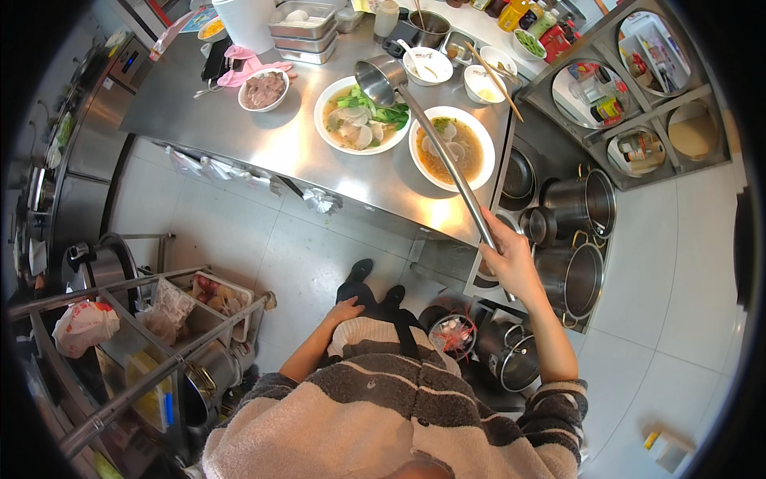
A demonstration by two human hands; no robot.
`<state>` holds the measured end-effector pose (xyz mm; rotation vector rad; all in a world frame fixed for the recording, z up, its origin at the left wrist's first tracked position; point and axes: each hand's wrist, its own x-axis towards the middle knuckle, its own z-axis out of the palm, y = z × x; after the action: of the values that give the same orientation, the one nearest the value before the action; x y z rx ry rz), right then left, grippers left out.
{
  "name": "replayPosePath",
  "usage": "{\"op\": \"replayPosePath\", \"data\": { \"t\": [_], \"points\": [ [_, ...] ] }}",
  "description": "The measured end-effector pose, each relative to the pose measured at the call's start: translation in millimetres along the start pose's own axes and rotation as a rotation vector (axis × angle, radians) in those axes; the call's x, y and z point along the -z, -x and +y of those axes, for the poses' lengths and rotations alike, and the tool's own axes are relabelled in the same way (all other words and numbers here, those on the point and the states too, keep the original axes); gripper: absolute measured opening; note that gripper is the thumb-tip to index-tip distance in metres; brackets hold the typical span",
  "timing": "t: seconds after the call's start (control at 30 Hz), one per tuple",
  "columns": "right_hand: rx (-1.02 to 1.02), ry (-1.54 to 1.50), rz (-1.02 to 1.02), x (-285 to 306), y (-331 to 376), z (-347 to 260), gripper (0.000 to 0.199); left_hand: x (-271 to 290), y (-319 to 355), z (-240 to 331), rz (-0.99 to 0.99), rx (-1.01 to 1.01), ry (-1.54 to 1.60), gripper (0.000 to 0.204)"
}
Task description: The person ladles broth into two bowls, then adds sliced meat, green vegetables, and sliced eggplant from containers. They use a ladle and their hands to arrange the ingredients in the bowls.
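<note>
A long steel ladle (449, 162) slants over the counter, and my right hand (508, 254) is closed around its handle near the lower end. Its deep cup hangs tilted above the far rim of a white soup bowl (321, 136) holding broth, pale slices and leafy greens. Under the handle, to the right, stands a second white soup bowl (487, 164) with brown broth, pale slices and green bits. My left hand (348, 310) lies against my dark trousers with its fingers stretched out and nothing in it. What the cup contains cannot be made out.
On the steel counter (239, 152) are a bowl of raw-looking meat (265, 89), pink gloves (237, 70), stacked metal trays (303, 36) and a white bowl with a spoon (431, 66). Chopsticks (496, 80) lie across small bowls. Large pots (581, 279) stand right; a metal rack (159, 279) stands left.
</note>
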<state>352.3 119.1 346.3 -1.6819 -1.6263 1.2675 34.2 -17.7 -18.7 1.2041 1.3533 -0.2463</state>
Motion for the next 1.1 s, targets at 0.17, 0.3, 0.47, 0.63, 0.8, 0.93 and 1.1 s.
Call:
{"op": "replayPosePath", "data": {
  "t": [0.17, 0.3, 0.47, 0.63, 0.8, 0.93, 1.1],
  "points": [
    [-0.132, -0.568, -0.039, 0.3, -0.8, 4.1, 0.055, 1.9, 1.2, 1.1, -0.016, -0.01, 0.027, 0.074],
    [-0.209, -1.123, -0.09, 7.8, 5.4, 18.2, 0.057, 4.0, 2.6, 5.7, -0.047, 0.007, 0.039, 0.073],
    [-0.174, -1.463, -0.089, 23.6, 49.1, 43.1, 0.059, 5.4, -2.9, 5.4, -0.074, -0.025, 0.039, 0.075],
    [-0.097, -1.439, 0.103, 37.5, 134.9, 66.2, 0.064, -0.5, -21.3, -8.8, -0.128, -0.024, 0.045, 0.078],
    [-0.017, -1.337, 0.32, 37.4, 218.0, 96.8, 0.066, -6.5, -46.4, -25.9, -0.164, -0.052, 0.036, 0.078],
    [-0.043, -1.21, 0.503, 22.5, 261.2, 126.9, 0.068, -3.9, -56.7, -31.2, -0.216, -0.01, 0.081, 0.075],
    [-0.328, -0.854, 0.708, -16.7, 270.8, 184.3, 0.058, -0.8, -41.1, -4.3, -0.191, 0.014, 0.185, 0.062]
  ]
}}
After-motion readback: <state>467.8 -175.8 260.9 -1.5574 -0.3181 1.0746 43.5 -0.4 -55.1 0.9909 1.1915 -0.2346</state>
